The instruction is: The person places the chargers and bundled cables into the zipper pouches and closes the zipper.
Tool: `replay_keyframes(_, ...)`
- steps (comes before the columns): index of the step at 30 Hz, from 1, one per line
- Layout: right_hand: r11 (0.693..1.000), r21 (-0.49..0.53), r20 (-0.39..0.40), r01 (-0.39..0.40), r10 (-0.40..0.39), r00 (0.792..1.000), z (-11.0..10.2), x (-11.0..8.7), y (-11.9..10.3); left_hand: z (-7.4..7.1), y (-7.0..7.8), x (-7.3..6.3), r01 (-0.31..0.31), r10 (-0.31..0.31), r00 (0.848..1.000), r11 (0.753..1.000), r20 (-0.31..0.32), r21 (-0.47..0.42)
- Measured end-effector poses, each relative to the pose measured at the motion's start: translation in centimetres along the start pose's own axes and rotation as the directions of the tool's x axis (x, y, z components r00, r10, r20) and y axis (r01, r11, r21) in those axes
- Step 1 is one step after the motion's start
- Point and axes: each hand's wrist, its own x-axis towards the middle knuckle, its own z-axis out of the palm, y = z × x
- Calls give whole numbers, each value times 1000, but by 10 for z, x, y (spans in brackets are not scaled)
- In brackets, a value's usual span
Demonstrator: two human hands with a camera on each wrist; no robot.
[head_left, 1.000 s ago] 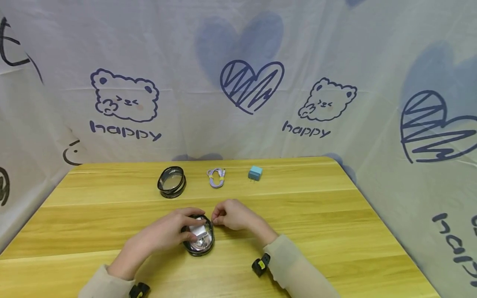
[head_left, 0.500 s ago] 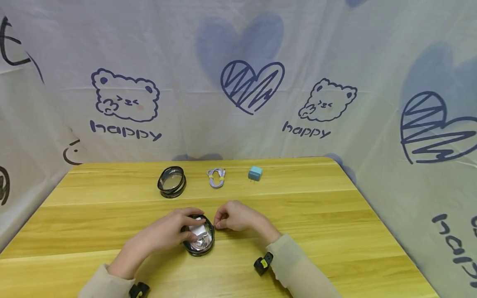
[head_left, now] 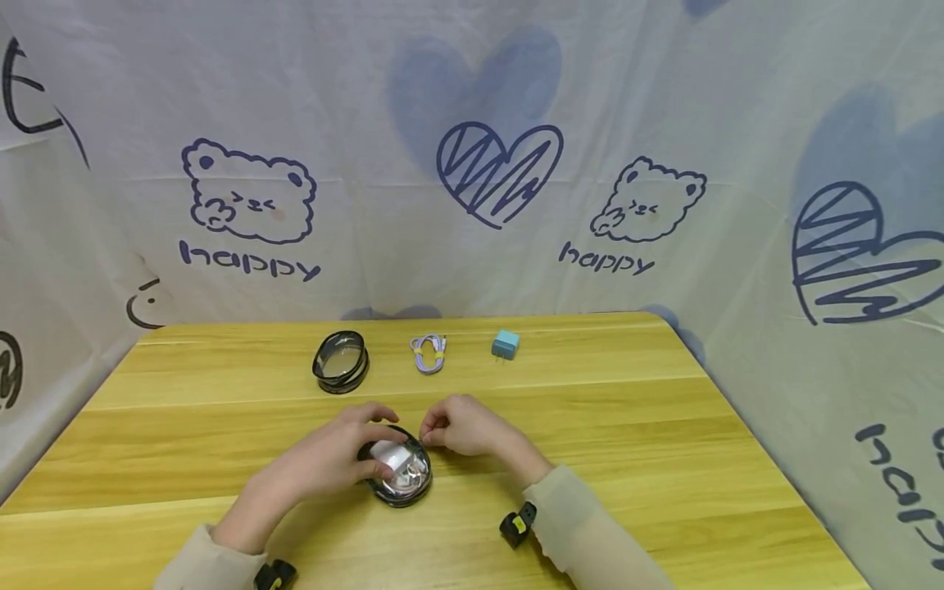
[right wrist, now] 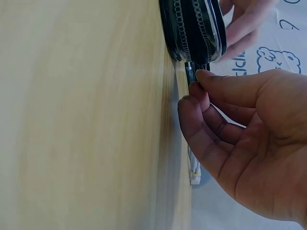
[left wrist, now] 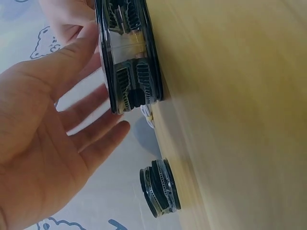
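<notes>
I'm facing a whitish cloth (head_left: 369, 238) that is hanging behind the table (head_left: 627, 451) and down both sides, creasing lightly. Blue outlined bears (head_left: 251, 192) are sitting above the word "happy" (head_left: 249, 260), while scribbled hearts (head_left: 500, 174) are overlapping paler, solid blue hearts (head_left: 475, 106). The table's yellowish wood grain is running crosswise, and a soft sheen is lying on its nearer part.

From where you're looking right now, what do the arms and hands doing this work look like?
They are a person's. The left hand and right hand wear no gloves. The left sleeve and right sleeve are plain pale beige. At each cuff sits a small black device with a yellow patch: left device, right device. I see no cables.
</notes>
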Motion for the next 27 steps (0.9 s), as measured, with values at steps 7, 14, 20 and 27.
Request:
replay_keyframes(7, 1000, 7, 7, -6, 6, 1000, 0, 0, 1, 3, -1, 2, -47, 48, 998, 999, 33, -23)
replay_keyframes(14, 1000, 5, 29, -2, 2, 1000, -2, -1, 1, 3, 3, 3, -26, 27, 999, 999, 41, -44)
replay_keyframes(20, 1000, -15, 84, 3, -2, 996, -9, -4, 1, 3, 6, 3, 8, -7, 999, 999, 39, -34)
replay_keyframes(27, 999, 29, 115, -14, 11, 993, -11, -6, 1, 3, 4, 2, 2, -1, 999, 1000, 39, -31)
